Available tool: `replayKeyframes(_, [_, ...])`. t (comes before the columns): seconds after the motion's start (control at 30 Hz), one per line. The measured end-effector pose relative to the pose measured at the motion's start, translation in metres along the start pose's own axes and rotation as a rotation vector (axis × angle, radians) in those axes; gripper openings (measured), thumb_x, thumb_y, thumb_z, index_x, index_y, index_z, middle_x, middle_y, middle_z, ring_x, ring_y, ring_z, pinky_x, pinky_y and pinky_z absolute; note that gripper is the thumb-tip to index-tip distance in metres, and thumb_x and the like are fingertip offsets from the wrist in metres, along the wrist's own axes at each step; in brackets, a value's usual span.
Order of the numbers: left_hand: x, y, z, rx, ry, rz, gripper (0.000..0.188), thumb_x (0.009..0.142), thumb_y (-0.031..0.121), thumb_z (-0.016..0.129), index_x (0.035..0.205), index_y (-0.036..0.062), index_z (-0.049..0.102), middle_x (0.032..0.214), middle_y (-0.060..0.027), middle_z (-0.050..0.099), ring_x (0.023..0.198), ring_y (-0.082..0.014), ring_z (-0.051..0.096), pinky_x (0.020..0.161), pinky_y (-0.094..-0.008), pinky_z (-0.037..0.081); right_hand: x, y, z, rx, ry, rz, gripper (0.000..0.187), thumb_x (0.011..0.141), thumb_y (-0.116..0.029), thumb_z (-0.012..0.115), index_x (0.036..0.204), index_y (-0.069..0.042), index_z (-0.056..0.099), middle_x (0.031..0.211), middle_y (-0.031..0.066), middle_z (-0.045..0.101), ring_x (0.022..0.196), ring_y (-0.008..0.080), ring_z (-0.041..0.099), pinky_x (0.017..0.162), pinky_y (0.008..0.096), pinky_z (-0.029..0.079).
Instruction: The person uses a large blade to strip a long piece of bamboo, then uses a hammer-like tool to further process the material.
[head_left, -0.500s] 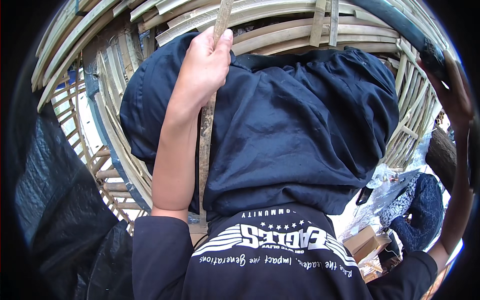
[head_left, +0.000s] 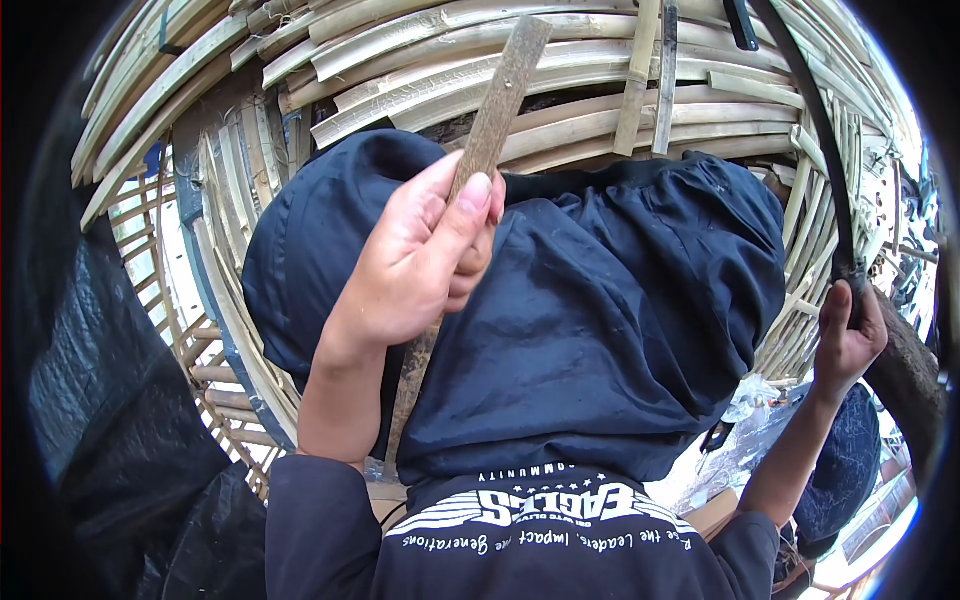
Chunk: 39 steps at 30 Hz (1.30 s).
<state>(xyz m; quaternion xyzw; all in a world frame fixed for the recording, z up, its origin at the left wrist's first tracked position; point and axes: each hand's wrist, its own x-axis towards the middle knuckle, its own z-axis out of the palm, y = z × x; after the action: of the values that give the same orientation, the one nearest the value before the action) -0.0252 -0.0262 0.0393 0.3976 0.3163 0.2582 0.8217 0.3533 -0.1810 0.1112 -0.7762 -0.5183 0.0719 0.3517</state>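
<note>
My left hand (head_left: pixel 420 250) is wrapped round a flat, weathered bamboo strip (head_left: pixel 505 95), thumb pressed along its face. The strip's upper end rises past my fingers over the slats, and its lower part (head_left: pixel 415 375) slants down across my lap toward my shirt. At the far right, my right hand (head_left: pixel 852 335) grips the lower end of a machete (head_left: pixel 828 150), a long, narrow dark blade that runs up and out at the upper edge. The two hands are well apart, and blade and strip do not touch. Dark cloth (head_left: pixel 590 330) covers my legs.
Split bamboo slats (head_left: pixel 420 50) curve in rows beyond my knees. Two upright bamboo pieces (head_left: pixel 636 85) cross them. A black sheet (head_left: pixel 90 370) hangs at the left beside a bamboo lattice (head_left: pixel 225 385). A thick dark log (head_left: pixel 905 375) and clear plastic (head_left: pixel 750 440) lie at the right.
My left hand has come down and slightly right, tilting the bamboo strip, whose top end now shows. My right hand has moved down and inward with the machete, which now points more upright.
</note>
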Motion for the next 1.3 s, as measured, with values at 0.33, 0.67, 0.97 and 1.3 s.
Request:
replayKeyframes(0.33, [-0.02, 0.018, 0.022, -0.019, -0.133, -0.065, 0.029, 0.107, 0.03, 0.047, 0.101, 0.0017, 0.046, 0.062, 0.0054, 0.036, 0.048, -0.0011, 0.028, 0.042, -0.0201, 0.021, 0.002, -0.024, 0.019, -0.177, -0.184, -0.042, 0.045, 0.086, -0.04, 0.077, 0.079, 0.001, 0.061, 0.061, 0.0, 0.05, 0.057, 0.0083, 0.043, 0.055, 0.0256, 0.033])
replayKeyframes(0.67, [-0.015, 0.016, 0.013, 0.024, -0.233, -0.053, 0.021, 0.107, 0.018, 0.046, 0.099, -0.0001, 0.052, 0.062, 0.0017, 0.047, 0.052, -0.0053, 0.04, 0.05, -0.0231, 0.035, -0.014, -0.036, 0.03, -0.161, -0.113, -0.089, 0.06, 0.08, -0.057, 0.077, 0.078, 0.002, 0.063, 0.064, 0.0037, 0.056, 0.056, 0.0146, 0.054, 0.056, 0.0278, 0.042])
replayKeyframes(0.97, [-0.014, 0.002, 0.011, -0.031, -0.169, -0.121, 0.018, 0.107, 0.014, 0.045, 0.109, -0.0017, 0.054, 0.063, -0.0006, 0.049, 0.052, -0.0051, 0.041, 0.05, -0.0231, 0.035, -0.006, -0.08, 0.044, -0.264, -0.312, -0.668, 0.064, 0.069, -0.052, 0.088, 0.088, 0.003, 0.063, 0.064, 0.0074, 0.06, 0.054, 0.0217, 0.059, 0.054, 0.0321, 0.047])
replayKeyframes(1.3, [-0.014, -0.002, 0.017, 0.099, -0.202, -0.005, 0.032, 0.101, 0.002, 0.051, 0.132, -0.0036, 0.05, 0.076, -0.0027, 0.054, 0.06, -0.0077, 0.045, 0.057, -0.0258, 0.038, 0.008, -0.091, 0.053, -0.297, -0.335, -0.724, 0.062, 0.061, -0.046, 0.093, 0.092, -0.001, 0.065, 0.063, 0.0044, 0.057, 0.053, 0.0198, 0.056, 0.055, 0.0322, 0.046])
